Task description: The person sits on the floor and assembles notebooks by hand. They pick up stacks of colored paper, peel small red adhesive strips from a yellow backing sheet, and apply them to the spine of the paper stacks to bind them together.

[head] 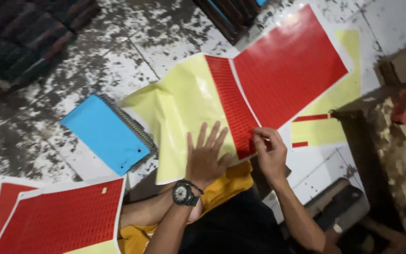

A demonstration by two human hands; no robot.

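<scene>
We are pressing the left hand [206, 157] spread on the yellow backing sheet [184, 110] while the right hand [269, 151] is pinching the red sticker strip [233, 106], which is risking tearing if pulled unevenly.

A black round-faced wristwatch [183, 193] sits on the left wrist, above yellow-and-black clothing [226, 207]; forearms are unsleeved.

Yellow backing sheet [184, 113]: paper, glossy, creased.
Red sticker strip [233, 106]: thin film, finely gridded, slight sheen.
Large red sheet [290, 66]: smooth, glossy.
Notebook [104, 131]: matt blue cover, metal spiral.
Floor [132, 42]: rough, paint-flecked.
</scene>
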